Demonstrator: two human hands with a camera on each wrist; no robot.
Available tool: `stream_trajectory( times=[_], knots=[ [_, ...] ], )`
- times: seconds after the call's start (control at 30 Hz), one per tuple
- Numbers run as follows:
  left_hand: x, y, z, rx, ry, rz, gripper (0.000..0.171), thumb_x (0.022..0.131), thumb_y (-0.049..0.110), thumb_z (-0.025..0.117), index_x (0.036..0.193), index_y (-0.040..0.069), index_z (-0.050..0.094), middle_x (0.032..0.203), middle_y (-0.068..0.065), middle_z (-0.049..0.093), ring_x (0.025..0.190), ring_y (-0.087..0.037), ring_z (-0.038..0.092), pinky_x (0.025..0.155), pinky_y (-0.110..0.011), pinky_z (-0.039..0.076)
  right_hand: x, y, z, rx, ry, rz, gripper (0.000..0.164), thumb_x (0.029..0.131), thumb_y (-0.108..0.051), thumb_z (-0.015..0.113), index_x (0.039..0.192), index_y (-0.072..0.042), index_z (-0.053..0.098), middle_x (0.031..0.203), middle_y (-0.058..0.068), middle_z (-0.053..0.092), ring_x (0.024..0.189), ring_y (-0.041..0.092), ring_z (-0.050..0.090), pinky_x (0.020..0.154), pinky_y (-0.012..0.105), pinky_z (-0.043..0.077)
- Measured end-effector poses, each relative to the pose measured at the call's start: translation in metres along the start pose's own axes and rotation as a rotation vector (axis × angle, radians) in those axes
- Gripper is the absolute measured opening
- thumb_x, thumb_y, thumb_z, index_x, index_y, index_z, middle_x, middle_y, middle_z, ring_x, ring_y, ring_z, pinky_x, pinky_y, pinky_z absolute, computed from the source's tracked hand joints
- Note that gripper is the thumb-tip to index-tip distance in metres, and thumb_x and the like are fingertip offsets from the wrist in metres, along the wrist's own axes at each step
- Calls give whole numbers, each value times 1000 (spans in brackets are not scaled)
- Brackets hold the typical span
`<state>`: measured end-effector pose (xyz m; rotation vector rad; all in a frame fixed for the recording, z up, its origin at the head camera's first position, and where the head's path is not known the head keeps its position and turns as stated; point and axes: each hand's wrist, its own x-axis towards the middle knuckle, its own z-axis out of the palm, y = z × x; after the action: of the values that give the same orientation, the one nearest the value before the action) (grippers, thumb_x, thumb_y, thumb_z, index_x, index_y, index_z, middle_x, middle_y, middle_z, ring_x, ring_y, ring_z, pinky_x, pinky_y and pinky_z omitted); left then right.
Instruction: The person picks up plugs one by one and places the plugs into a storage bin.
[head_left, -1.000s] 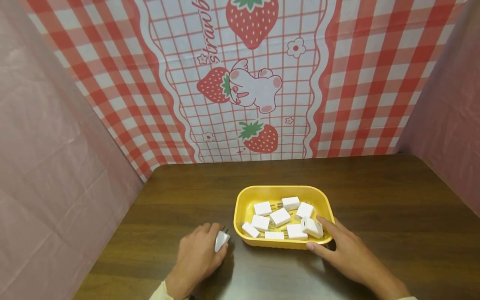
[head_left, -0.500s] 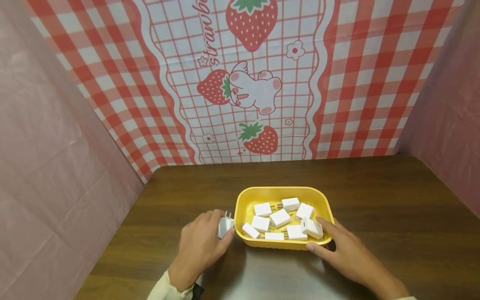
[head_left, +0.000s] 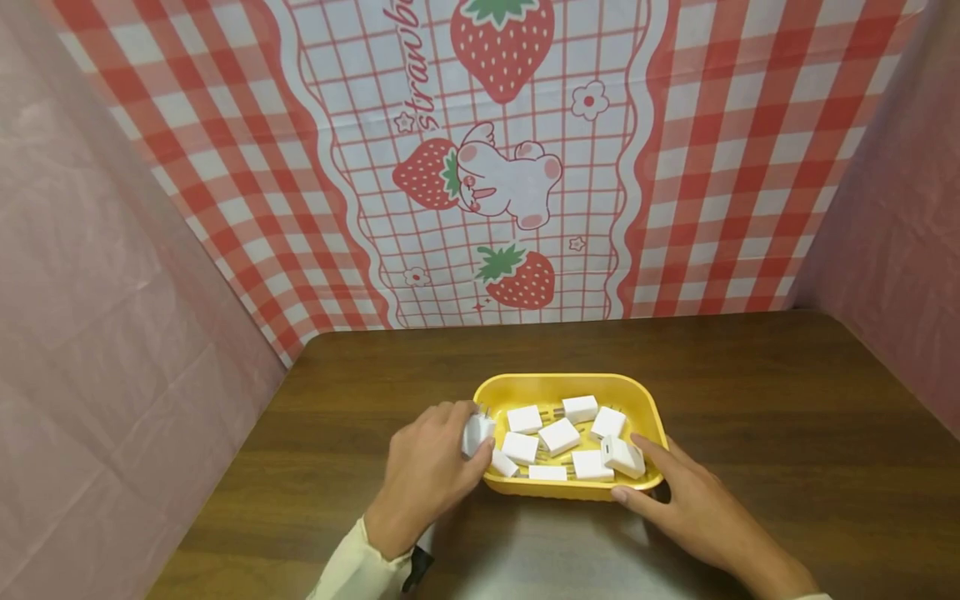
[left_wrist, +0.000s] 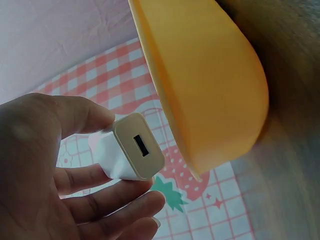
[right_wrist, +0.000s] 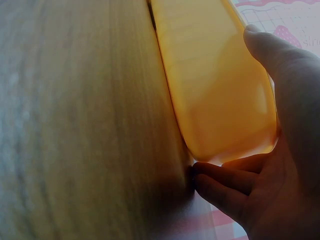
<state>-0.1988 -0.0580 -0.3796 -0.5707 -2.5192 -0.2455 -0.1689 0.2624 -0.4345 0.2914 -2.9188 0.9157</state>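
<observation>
My left hand (head_left: 426,467) pinches a white USB charger (head_left: 478,434) between thumb and fingers, over the left rim of a yellow plastic bin (head_left: 555,492). In the left wrist view the charger's USB port end (left_wrist: 140,146) faces the camera, and the bin's outer wall (left_wrist: 215,85) rises just beyond it. The charger's metal prongs point up and away in the head view. My right hand (head_left: 701,504) grips the bin's right end, thumb at the front rim and index finger over the edge. Its other fingers lie against the outside, as the right wrist view shows around the bin's corner (right_wrist: 220,95).
Several white chargers (head_left: 559,436) lie loosely in the bin, one tilted on another near my right fingers. The bin stands on a dark wooden table (head_left: 360,383). Behind it hangs a red checked strawberry cloth (head_left: 720,167), with pink sheets (head_left: 112,292) at the sides.
My left hand has carried the charger right and slightly up from beside the bin to over its left rim. My right hand has stayed on the bin.
</observation>
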Motion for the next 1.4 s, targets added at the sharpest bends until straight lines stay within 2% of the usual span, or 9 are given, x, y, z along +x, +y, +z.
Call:
stream_trajectory(
  times=[0.23, 0.43, 0.67, 0.97, 1.23, 1.4],
  knots=[
    [11, 8, 12, -13, 15, 63, 40, 84, 43, 74, 112, 14, 70, 91, -1, 68, 72, -16, 62, 51, -33, 47, 0, 0, 0, -3, 1, 3, 90, 84, -70, 63, 147, -7, 49, 146, 33, 42, 126, 51, 49, 91, 66, 42],
    [19, 17, 22, -25, -41, 74, 38, 85, 43, 72, 112, 15, 70, 94, -1, 70, 74, -16, 62, 53, -34, 48, 0, 0, 0, 5, -3, 2, 91, 84, -71, 62, 147, -7, 48, 149, 32, 39, 128, 51, 47, 92, 67, 41],
    [20, 20, 32, -23, -34, 89, 37, 85, 41, 73, 111, 14, 70, 89, -1, 67, 72, -17, 61, 52, -35, 48, 1, 1, 2, 10, 13, -20, 88, 85, -68, 64, 146, -7, 49, 149, 31, 40, 128, 50, 48, 92, 66, 41],
    [25, 20, 33, -4, 0, 124, 32, 85, 36, 74, 108, 14, 72, 90, -1, 68, 73, -20, 64, 54, -38, 51, 0, 2, 1, 12, 36, -43, 86, 85, -65, 66, 145, -6, 50, 149, 29, 41, 127, 48, 49, 93, 65, 42],
    [25, 24, 32, -8, -40, 117, 27, 88, 38, 71, 103, 16, 75, 87, 1, 66, 72, -18, 64, 53, -36, 50, 1, 2, 1, 11, 31, -38, 86, 85, -66, 66, 145, -6, 50, 149, 30, 41, 127, 48, 49, 93, 66, 42],
    [25, 23, 32, -20, -33, 110, 25, 88, 36, 70, 102, 16, 75, 87, 1, 66, 72, -18, 64, 53, -37, 50, 1, 2, 1, 9, 28, -33, 85, 85, -66, 65, 145, -7, 50, 149, 30, 40, 127, 49, 48, 93, 66, 41]
  ],
)
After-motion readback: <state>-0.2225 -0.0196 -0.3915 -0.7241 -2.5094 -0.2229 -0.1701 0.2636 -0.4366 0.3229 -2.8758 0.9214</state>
